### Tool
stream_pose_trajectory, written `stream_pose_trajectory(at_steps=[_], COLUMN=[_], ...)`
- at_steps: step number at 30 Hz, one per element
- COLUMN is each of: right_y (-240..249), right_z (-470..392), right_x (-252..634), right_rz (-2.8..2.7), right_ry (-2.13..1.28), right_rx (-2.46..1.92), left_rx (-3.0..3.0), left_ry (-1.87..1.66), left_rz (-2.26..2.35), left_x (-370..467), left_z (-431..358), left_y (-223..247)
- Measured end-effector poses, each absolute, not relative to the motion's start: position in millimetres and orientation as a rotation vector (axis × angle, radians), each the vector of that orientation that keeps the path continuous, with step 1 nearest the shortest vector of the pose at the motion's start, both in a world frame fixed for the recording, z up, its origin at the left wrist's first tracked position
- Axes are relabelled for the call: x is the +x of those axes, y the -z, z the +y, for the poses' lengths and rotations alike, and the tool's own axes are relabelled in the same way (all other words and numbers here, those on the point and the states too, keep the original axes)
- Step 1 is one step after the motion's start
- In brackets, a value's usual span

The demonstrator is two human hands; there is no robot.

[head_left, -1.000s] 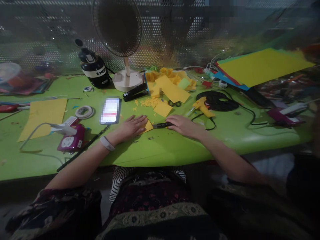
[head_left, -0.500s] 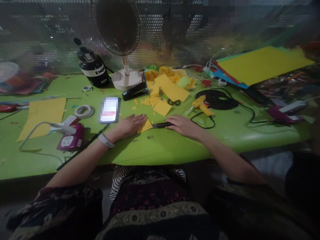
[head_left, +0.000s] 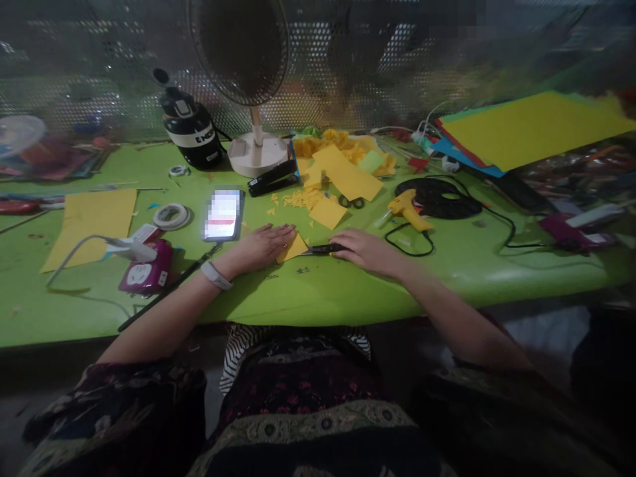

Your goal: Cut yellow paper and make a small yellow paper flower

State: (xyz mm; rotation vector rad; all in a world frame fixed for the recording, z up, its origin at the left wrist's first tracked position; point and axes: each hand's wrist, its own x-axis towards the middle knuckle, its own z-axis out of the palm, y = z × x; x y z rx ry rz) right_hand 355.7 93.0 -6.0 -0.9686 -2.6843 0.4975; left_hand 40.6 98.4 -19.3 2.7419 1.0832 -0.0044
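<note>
My left hand (head_left: 263,246) lies flat, fingers stretched out, over the left part of a small yellow-orange paper (head_left: 293,249) on the green table (head_left: 278,301). A dark-handled cutting tool (head_left: 322,250), its thin blade at the paper's right corner, is held in my right hand (head_left: 360,250) with the fingers wrapped round its end. Whether it is a knife or scissors I cannot tell. Behind the hands lie small yellow scraps (head_left: 305,197) and a square yellow piece (head_left: 328,213).
Around are a phone (head_left: 222,215), tape roll (head_left: 171,216), purple adapter (head_left: 146,271), black stapler (head_left: 272,179), fan base (head_left: 256,154), black bottle (head_left: 193,136), yellow glue gun (head_left: 411,210) with its cord, a black coil (head_left: 437,197) and stacked coloured sheets (head_left: 536,132).
The view has shifted slightly, so the table items appear a little further right. Both hands keep about the same places on the paper and the tool.
</note>
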Motion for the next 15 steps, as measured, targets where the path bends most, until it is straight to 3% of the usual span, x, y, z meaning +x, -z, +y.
stream_pose_trajectory(at_steps=[15], right_y=[3], right_z=[84], right_x=[339], right_rz=[-2.695], right_ry=[-0.487], right_rx=[-0.953], left_rx=[2.677], left_ry=[-0.073], left_rz=[1.070], left_x=[40], left_z=[100], left_y=[20])
